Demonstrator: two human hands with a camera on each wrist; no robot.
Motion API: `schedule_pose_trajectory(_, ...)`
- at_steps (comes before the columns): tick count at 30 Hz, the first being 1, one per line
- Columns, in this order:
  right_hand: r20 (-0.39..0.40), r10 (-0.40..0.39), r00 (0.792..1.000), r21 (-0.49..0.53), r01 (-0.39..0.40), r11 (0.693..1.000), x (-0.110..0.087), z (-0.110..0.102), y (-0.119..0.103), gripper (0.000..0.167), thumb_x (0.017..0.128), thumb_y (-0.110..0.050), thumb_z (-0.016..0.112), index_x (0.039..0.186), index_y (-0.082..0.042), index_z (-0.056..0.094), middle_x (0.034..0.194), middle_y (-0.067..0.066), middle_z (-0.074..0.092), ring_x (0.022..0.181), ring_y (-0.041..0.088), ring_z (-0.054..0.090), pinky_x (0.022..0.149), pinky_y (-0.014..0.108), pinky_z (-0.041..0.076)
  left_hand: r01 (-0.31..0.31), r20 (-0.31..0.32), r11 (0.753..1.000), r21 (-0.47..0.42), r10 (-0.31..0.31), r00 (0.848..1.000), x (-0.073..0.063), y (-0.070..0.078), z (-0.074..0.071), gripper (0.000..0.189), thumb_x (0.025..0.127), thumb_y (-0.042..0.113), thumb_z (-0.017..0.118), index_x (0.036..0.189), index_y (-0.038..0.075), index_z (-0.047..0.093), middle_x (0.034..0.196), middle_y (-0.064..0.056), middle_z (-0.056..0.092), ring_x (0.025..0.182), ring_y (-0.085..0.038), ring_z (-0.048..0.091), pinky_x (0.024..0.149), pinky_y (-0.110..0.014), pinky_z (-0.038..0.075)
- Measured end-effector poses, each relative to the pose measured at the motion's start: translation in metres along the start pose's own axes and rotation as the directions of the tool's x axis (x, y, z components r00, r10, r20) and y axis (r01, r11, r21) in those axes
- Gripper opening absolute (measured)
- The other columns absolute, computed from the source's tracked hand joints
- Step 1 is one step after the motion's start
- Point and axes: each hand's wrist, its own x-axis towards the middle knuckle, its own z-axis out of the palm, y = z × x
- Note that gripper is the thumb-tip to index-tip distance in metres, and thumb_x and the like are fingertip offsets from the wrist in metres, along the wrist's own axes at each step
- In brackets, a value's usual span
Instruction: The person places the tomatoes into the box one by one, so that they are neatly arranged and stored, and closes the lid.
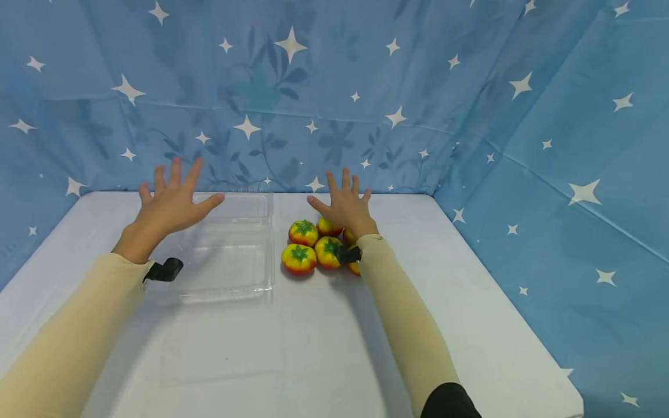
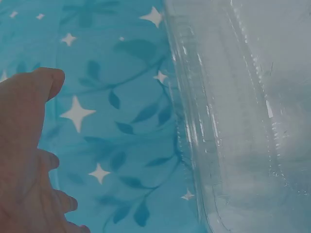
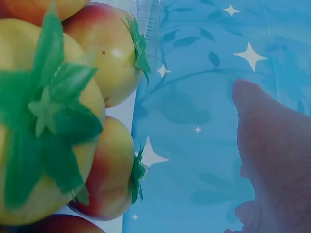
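Note:
My left hand (image 1: 168, 208), fingers spread and holding nothing, is raised over the back left part of a clear plastic box (image 1: 270, 249). The box has a ridged rim (image 2: 194, 116) and lies on the left half of the table. Also spread and with nothing in it, my right hand (image 1: 346, 208) hovers above several yellow-and-red persimmons (image 1: 299, 260) with green star-shaped leaves. They sit in a cluster just right of the box, some partly hidden by the right hand and wrist. Up close in the right wrist view, one persimmon (image 3: 46, 126) shows its leafy top.
A white table (image 1: 219, 360) stands under everything. Blue curtains (image 1: 334, 87) with white stars hang behind it and along its right side. Black straps (image 1: 164, 270) sit at both wrists, over cream sleeves (image 1: 78, 325).

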Motion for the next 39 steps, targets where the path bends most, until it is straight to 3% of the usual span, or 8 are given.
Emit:
schedule_pose_trajectory(5, 0.006, 0.001, 1.000, 0.003, -0.001, 1.000, -0.003, -0.002, 0.006, 0.096, 0.103, -0.076, 0.040, 0.175, -0.023, 0.006, 0.178, 0.017, -0.012, 0.162, 0.045, -0.008, 0.123, 0.076, -0.001, -0.016, -0.017, 0.999, -0.038, 0.016, 1.000, -0.027, -0.007, -0.002, 0.106, 0.102, 0.074, 0.047, 0.173, 0.020, -0.009, 0.171, -0.033, -0.020, 0.153, -0.062, -0.020, 0.109, -0.088, -0.009)
schedule_pose_trajectory(10, 0.013, -0.006, 1.000, 0.045, 0.005, 0.999, -0.004, -0.005, 0.013, 0.096, 0.103, -0.076, 0.041, 0.175, -0.021, 0.008, 0.178, 0.018, -0.010, 0.162, 0.046, -0.006, 0.123, 0.076, 0.000, -0.022, -0.041, 0.999, -0.034, 0.020, 0.999, -0.058, -0.021, -0.003, 0.107, 0.104, 0.068, 0.052, 0.172, 0.011, -0.007, 0.170, -0.039, -0.010, 0.152, -0.065, -0.011, 0.106, -0.090, 0.000)
schedule_pose_trajectory(16, 0.030, 0.004, 1.000, 0.111, -0.007, 0.994, -0.006, -0.009, 0.022, 0.096, 0.103, -0.076, 0.043, 0.175, -0.021, 0.011, 0.178, 0.018, -0.008, 0.163, 0.045, -0.004, 0.124, 0.074, 0.002, -0.035, -0.072, 0.996, -0.077, 0.029, 0.997, -0.091, -0.038, 0.008, 0.109, 0.105, 0.058, 0.059, 0.170, 0.000, -0.006, 0.168, -0.043, -0.005, 0.152, -0.067, -0.007, 0.106, -0.092, 0.004)
schedule_pose_trajectory(21, 0.052, -0.005, 0.999, 0.136, -0.002, 0.991, -0.011, -0.012, 0.030, 0.095, 0.104, -0.073, 0.046, 0.175, -0.020, 0.013, 0.178, 0.019, -0.005, 0.163, 0.045, 0.000, 0.125, 0.074, 0.004, -0.028, -0.001, 0.981, -0.192, 0.028, 1.000, -0.115, -0.057, 0.024, 0.110, 0.106, 0.051, 0.061, 0.167, -0.002, -0.014, 0.167, -0.041, -0.015, 0.152, -0.067, -0.010, 0.108, -0.091, 0.005)
schedule_pose_trajectory(25, 0.068, -0.021, 0.998, 0.179, 0.008, 0.984, -0.015, -0.014, 0.038, 0.093, 0.104, -0.069, 0.050, 0.174, -0.017, 0.016, 0.178, 0.022, 0.000, 0.162, 0.046, 0.008, 0.123, 0.077, 0.008, 0.010, 0.103, 0.950, -0.313, 0.024, 0.994, -0.124, -0.070, 0.034, 0.111, 0.107, 0.049, 0.060, 0.165, 0.005, -0.025, 0.168, -0.031, -0.030, 0.153, -0.061, -0.018, 0.109, -0.089, 0.005)
schedule_pose_trajectory(28, 0.086, -0.034, 0.996, 0.213, 0.015, 0.977, -0.019, -0.014, 0.042, 0.092, 0.104, -0.066, 0.054, 0.174, -0.016, 0.019, 0.177, 0.023, 0.004, 0.161, 0.047, 0.015, 0.121, 0.079, 0.011, 0.031, 0.148, 0.940, -0.341, 0.021, 0.989, -0.127, -0.076, 0.044, 0.114, 0.106, 0.049, 0.062, 0.165, 0.007, -0.026, 0.168, -0.029, -0.032, 0.153, -0.060, -0.020, 0.107, -0.090, 0.006)
schedule_pose_trajectory(34, 0.109, -0.063, 0.992, 0.261, 0.033, 0.965, -0.029, -0.014, 0.053, 0.088, 0.105, -0.059, 0.058, 0.171, -0.010, 0.028, 0.177, 0.020, 0.015, 0.162, 0.041, 0.017, 0.126, 0.069, 0.017, 0.017, 0.156, 0.941, -0.338, 0.039, 0.987, -0.132, -0.078, 0.062, 0.121, 0.102, 0.049, 0.068, 0.165, 0.002, -0.023, 0.169, -0.030, -0.030, 0.154, -0.058, -0.020, 0.109, -0.089, 0.006)
schedule_pose_trajectory(39, 0.140, -0.084, 0.987, 0.306, 0.037, 0.951, -0.036, -0.013, 0.067, 0.082, 0.104, -0.056, 0.062, 0.166, -0.007, 0.039, 0.170, 0.018, 0.036, 0.155, 0.040, 0.033, 0.125, 0.061, 0.029, -0.002, 0.145, 0.944, -0.331, 0.053, 0.988, -0.131, -0.074, 0.064, 0.120, 0.102, 0.050, 0.068, 0.165, 0.000, -0.022, 0.170, -0.029, -0.028, 0.155, -0.057, -0.018, 0.111, -0.087, 0.005)
